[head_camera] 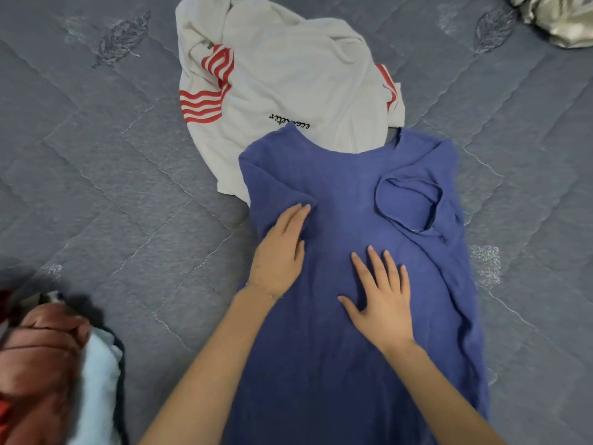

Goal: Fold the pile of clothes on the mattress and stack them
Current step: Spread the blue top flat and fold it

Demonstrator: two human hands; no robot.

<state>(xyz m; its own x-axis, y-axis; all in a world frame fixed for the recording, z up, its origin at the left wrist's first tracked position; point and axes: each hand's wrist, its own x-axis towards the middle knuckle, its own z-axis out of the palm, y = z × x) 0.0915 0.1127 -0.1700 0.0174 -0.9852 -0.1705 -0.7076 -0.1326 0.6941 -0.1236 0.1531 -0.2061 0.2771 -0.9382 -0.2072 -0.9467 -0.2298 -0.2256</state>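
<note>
A blue T-shirt (346, 194) lies spread lengthwise on the grey quilted mattress (112, 175), both sleeves folded in over its body. My left hand (282, 248) rests flat on its left side, fingers close together, touching the folded left sleeve. My right hand (382, 293) lies flat on the middle of the shirt with its fingers spread. Neither hand grips the cloth. Behind the blue shirt, partly under its collar, lies a crumpled white shirt (288, 75) with red stripes and black lettering.
A heap of clothes (54, 364) in reddish-brown, light blue and dark cloth sits at the lower left. A shiny beige-silver garment (558, 17) lies at the top right corner. Bare mattress lies on both sides of the blue shirt.
</note>
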